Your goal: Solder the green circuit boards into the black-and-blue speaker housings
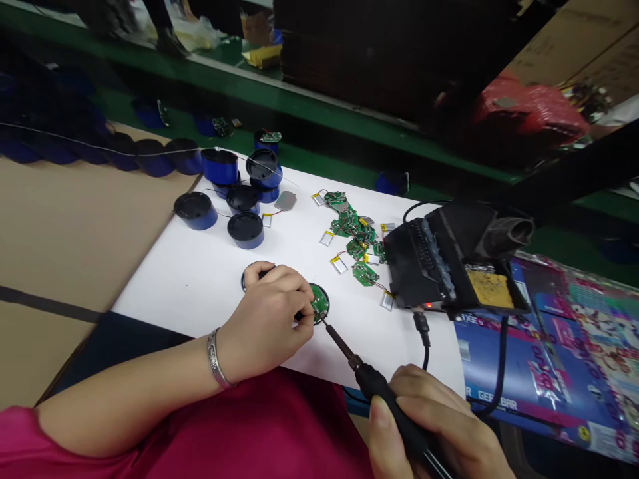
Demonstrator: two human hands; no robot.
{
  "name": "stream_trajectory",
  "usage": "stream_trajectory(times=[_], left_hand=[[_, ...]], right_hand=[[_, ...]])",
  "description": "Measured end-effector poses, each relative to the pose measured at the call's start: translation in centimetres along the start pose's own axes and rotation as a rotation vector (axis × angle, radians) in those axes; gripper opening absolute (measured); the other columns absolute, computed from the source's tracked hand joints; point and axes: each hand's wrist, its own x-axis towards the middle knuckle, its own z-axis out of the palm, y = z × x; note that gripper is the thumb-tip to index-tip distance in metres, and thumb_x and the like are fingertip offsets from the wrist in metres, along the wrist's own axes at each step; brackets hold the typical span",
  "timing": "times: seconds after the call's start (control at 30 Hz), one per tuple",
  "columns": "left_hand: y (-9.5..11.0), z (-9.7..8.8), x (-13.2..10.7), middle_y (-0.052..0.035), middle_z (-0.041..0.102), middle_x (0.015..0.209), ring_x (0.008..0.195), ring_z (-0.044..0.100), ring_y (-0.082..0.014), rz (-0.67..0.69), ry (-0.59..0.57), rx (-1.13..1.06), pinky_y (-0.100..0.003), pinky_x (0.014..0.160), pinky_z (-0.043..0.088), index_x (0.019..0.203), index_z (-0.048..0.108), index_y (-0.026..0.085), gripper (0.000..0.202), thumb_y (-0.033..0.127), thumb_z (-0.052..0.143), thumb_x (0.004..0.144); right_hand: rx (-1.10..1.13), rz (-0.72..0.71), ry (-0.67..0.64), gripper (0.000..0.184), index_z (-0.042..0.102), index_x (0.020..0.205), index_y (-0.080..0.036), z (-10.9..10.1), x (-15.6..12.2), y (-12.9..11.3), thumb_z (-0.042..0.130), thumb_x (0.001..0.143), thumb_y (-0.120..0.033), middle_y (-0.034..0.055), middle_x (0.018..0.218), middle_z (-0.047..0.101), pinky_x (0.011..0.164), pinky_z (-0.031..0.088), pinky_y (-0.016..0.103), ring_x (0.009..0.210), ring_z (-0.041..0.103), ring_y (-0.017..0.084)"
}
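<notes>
My left hand (pixel 267 319) is closed, pinching a round black part with a green circuit board (pixel 318 303) on the white sheet (pixel 200 279). A second round blue-rimmed part (pixel 248 273) lies under the back of that hand. My right hand (pixel 439 426) grips a black soldering iron (pixel 372 379); its tip touches the lower edge of the green board. A silver bracelet (pixel 215 359) sits on my left wrist.
Several blue and black round housings (pixel 234 193) stand at the back left of the sheet. A pile of green boards with small silver batteries (pixel 357 239) lies in the middle. A black soldering station (pixel 439 263) with a yellow sponge sits to the right, on colourful printed packaging (pixel 564 359).
</notes>
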Motion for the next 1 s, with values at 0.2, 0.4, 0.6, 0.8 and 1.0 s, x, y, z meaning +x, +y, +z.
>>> stream_trajectory(times=[0.2, 0.4, 0.6, 0.8, 1.0], left_hand=[[0.0, -0.1, -0.1, 0.0044, 0.07, 0.081, 0.088, 0.063, -0.0162, -0.001, 0.004, -0.003, -0.044, 0.095, 0.026, 0.059, 0.063, 0.018, 0.018, 0.006, 0.06, 0.072], [0.1, -0.2, 0.0, 0.0035, 0.07, 0.08, 0.086, 0.063, -0.0161, -0.002, 0.0, 0.004, -0.044, 0.096, 0.026, 0.057, 0.062, 0.018, 0.019, 0.007, 0.06, 0.073], [0.2, -0.3, 0.0, 0.0025, 0.071, 0.081, 0.086, 0.062, -0.0168, -0.002, -0.008, 0.009, -0.045, 0.095, 0.026, 0.058, 0.063, 0.019, 0.02, 0.008, 0.059, 0.074], [0.2, -0.3, 0.0, 0.0024, 0.072, 0.081, 0.087, 0.063, -0.0173, -0.004, -0.01, 0.006, -0.045, 0.095, 0.027, 0.059, 0.064, 0.019, 0.02, 0.007, 0.059, 0.075], [0.1, -0.2, -0.2, 0.0027, 0.071, 0.081, 0.087, 0.063, -0.017, -0.005, -0.005, 0.01, -0.044, 0.095, 0.027, 0.059, 0.064, 0.019, 0.02, 0.007, 0.059, 0.074]], right_hand=[[0.015, -0.074, -0.102, 0.027, 0.051, 0.099, -0.016, -0.2, 0.0, 1.2, 0.065, 0.08, -0.004, -0.0001, 0.071, 0.059, 0.055, 0.051, 0.027, 0.061, 0.06, 0.013], [0.088, -0.097, -0.25, 0.037, 0.046, 0.104, -0.019, -0.1, -0.3, 2.5, 0.064, 0.078, 0.0, -0.0034, 0.07, 0.057, 0.053, 0.049, 0.023, 0.057, 0.055, 0.009], [0.044, -0.066, -0.282, 0.028, 0.046, 0.093, -0.021, 0.0, 0.2, 2.1, 0.062, 0.08, -0.003, -0.0057, 0.063, 0.054, 0.051, 0.05, 0.022, 0.052, 0.054, 0.008], [0.047, -0.072, -0.269, 0.028, 0.046, 0.096, -0.02, -0.1, 0.3, 1.7, 0.063, 0.081, -0.003, -0.0046, 0.064, 0.054, 0.052, 0.048, 0.023, 0.053, 0.053, 0.009], [0.002, 0.005, -0.041, 0.025, 0.053, 0.1, -0.017, -0.1, -0.2, 0.1, 0.065, 0.081, -0.004, 0.0023, 0.074, 0.062, 0.061, 0.052, 0.031, 0.067, 0.062, 0.016]])
